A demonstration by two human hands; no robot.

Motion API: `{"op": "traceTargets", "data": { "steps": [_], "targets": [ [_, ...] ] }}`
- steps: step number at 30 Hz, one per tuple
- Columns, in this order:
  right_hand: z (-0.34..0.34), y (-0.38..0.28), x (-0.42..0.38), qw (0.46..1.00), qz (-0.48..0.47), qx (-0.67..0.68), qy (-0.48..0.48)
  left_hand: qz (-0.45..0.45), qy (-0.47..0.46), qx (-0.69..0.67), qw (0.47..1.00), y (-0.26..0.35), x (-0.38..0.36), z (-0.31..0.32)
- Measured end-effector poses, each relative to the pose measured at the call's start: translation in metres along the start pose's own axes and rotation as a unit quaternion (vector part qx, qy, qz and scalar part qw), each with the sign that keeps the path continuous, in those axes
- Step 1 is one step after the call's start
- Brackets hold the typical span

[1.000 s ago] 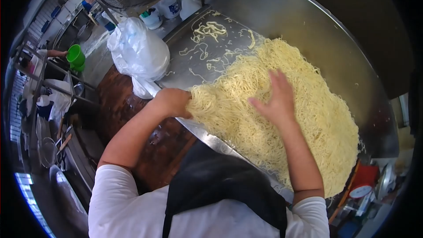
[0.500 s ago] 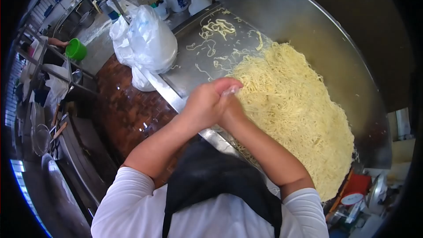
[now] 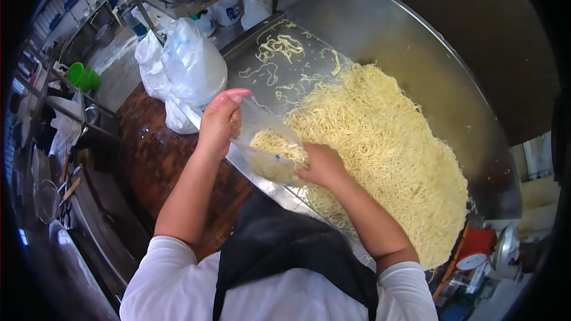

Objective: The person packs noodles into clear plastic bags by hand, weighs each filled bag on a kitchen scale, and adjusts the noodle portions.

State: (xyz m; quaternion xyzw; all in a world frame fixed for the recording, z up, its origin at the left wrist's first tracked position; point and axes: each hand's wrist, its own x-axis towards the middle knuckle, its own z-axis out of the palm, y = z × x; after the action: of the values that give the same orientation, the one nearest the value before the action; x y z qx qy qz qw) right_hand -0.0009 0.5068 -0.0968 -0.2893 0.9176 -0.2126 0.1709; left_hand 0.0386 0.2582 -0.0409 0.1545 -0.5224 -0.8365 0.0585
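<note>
A clear plastic bag [image 3: 260, 120] hangs from my left hand [image 3: 220, 122], whose fingers are curled round its edge while the thumb sticks out to the right. Inside the bag is a bunch of yellow noodles [image 3: 275, 144]. At the bag's right side, my right hand [image 3: 326, 165] has its fingers bent round the end of that bunch; the fingertips are partly hidden. Just right of this hand spreads a large heap of noodles [image 3: 386, 166] on the metal table [image 3: 241, 86].
White filled plastic bags [image 3: 193, 62] stand at the table's left edge. Loose noodle strands [image 3: 282, 46] lie near the back. White jugs [image 3: 227, 10] stand behind. A red scale [image 3: 476, 246] sits at the right. A green bucket [image 3: 83, 77] is far left, over the tiled floor [image 3: 151, 142].
My hands were together above the table edge. They have moved apart: the left to the left with the bag, the right down to the noodles. The bag now hangs spread with noodles in it.
</note>
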Motion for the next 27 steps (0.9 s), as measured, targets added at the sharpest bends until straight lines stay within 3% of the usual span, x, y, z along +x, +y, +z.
{"op": "traceTargets", "data": {
  "steps": [2, 4, 6, 8, 11, 14, 18, 20, 22, 23, 24, 26, 27],
  "targets": [
    [0.003, 0.008, -0.012, 0.996, 0.047, -0.074, -0.005, -0.016, -0.086, 0.022, 0.996, -0.004, 0.002, -0.001],
    [-0.016, 0.004, -0.022, 0.997, -0.018, -0.056, 0.046, -0.05, -0.224, 0.11, 0.967, -0.007, 0.002, 0.006],
    [-0.033, -0.002, -0.032, 0.997, -0.043, 0.016, 0.061, 0.046, -0.391, 0.348, 0.851, -0.017, -0.008, 0.046],
    [-0.045, -0.006, -0.036, 0.989, -0.037, 0.14, 0.039, 0.177, -0.33, 0.554, 0.744, -0.053, -0.022, 0.075],
    [-0.042, 0.017, -0.04, 0.969, -0.008, 0.245, 0.04, 0.083, -0.347, 0.707, 0.611, -0.049, -0.019, 0.087],
    [-0.044, 0.026, -0.052, 0.897, 0.122, 0.423, 0.021, 0.057, -0.348, 0.767, 0.536, -0.037, -0.011, 0.074],
    [-0.048, 0.033, -0.051, 0.886, 0.134, 0.412, 0.167, 0.02, -0.329, 0.828, 0.453, -0.026, -0.004, 0.058],
    [-0.053, 0.043, -0.045, 0.884, 0.135, 0.38, 0.234, 0.004, -0.299, 0.845, 0.443, -0.018, -0.001, 0.045],
    [-0.064, 0.066, -0.042, 0.924, 0.146, 0.224, 0.273, -0.027, -0.261, 0.861, 0.435, -0.011, 0.002, 0.027],
    [-0.07, 0.077, -0.045, 0.945, 0.115, 0.052, 0.302, -0.027, -0.262, 0.867, 0.424, -0.005, 0.0, 0.02],
    [-0.075, 0.086, -0.048, 0.935, 0.081, -0.121, 0.324, -0.006, -0.268, 0.848, 0.457, 0.005, -0.006, 0.017],
    [-0.086, 0.078, -0.049, 0.923, 0.076, -0.23, 0.299, 0.04, -0.284, 0.805, 0.519, 0.02, -0.016, 0.013],
    [-0.106, 0.056, -0.049, 0.944, 0.107, -0.171, 0.26, 0.062, -0.258, 0.782, 0.563, 0.019, -0.017, 0.012]
  ]
}}
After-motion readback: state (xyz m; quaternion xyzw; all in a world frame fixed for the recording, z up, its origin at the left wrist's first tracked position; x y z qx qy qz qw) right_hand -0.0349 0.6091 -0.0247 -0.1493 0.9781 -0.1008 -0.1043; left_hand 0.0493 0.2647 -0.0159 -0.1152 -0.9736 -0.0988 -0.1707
